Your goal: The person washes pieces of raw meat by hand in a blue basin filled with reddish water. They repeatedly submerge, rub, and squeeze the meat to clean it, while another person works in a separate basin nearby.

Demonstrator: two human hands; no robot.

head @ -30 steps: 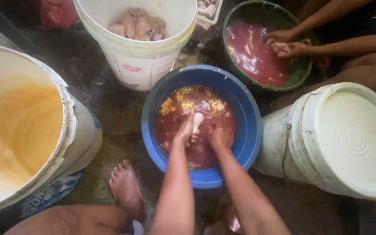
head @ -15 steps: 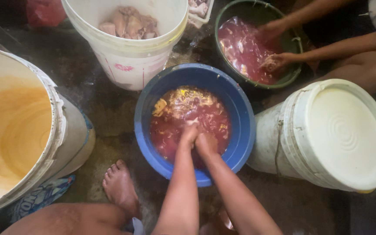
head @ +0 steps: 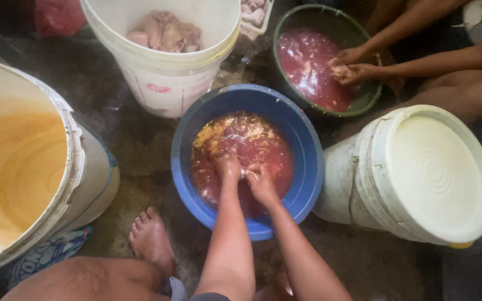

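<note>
A blue basin (head: pixel 308 150) on the wet floor holds dark red liquid with yellowish scraps floating at its far left. My left hand (head: pixel 229 167) and my right hand (head: pixel 260 183) are both dipped in that liquid, side by side and touching. A small pale piece (head: pixel 249 174) shows between them, pinched by the fingers; what it is cannot be made out.
White bucket of pale meat pieces (head: pixel 163 30) stands behind the basin. A large tub with orange residue (head: pixel 23 161) is at left, a lidded white bucket (head: pixel 419 173) at right. Another person's hands (head: pixel 350 64) work in a green basin (head: pixel 285 33). My bare foot (head: pixel 150 242) rests below.
The view shifted slightly. My hands drew nearer to me in the basin, and the pale piece that stood up between them now sits lower in the liquid.
</note>
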